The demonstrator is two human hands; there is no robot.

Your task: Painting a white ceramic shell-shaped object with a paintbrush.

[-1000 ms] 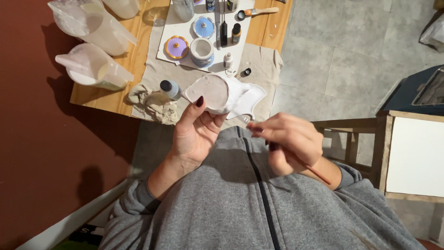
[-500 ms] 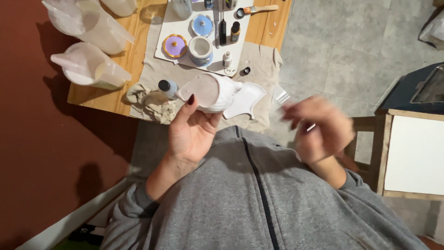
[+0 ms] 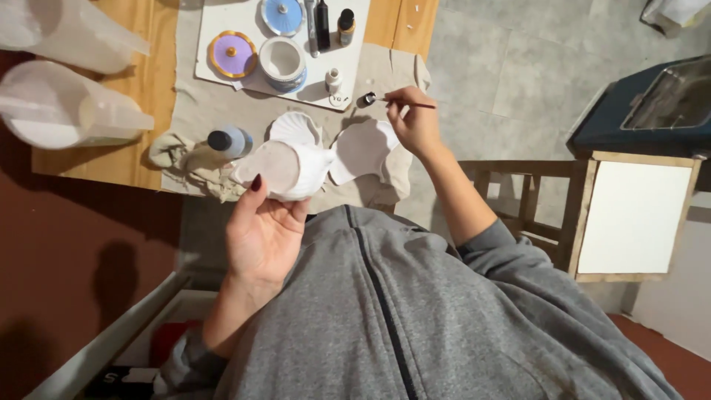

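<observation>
My left hand [image 3: 263, 226] holds a white ceramic piece [image 3: 285, 169] with a round flat bottom turned up, just off the table's near edge. My right hand [image 3: 416, 124] pinches a thin paintbrush [image 3: 400, 101] and reaches out over the table; the brush tip points left at a small dark cap [image 3: 366, 99]. Two white shell-shaped dishes [image 3: 364, 148] lie on the beige cloth [image 3: 198, 111] between my hands.
A white board [image 3: 229, 22] at the back carries a purple lid [image 3: 232, 54], a blue lid [image 3: 283, 15], a white bowl [image 3: 282, 61] and small paint bottles [image 3: 335, 78]. Two clear plastic jugs [image 3: 63, 111] stand at left. A blue bottle [image 3: 229, 141] lies on a rag. A wooden stand [image 3: 629, 215] is at right.
My right hand went from my lap out to the right, then forward over the table with the brush. The left hand keeps the ceramic piece, now lifted a little nearer to me.
</observation>
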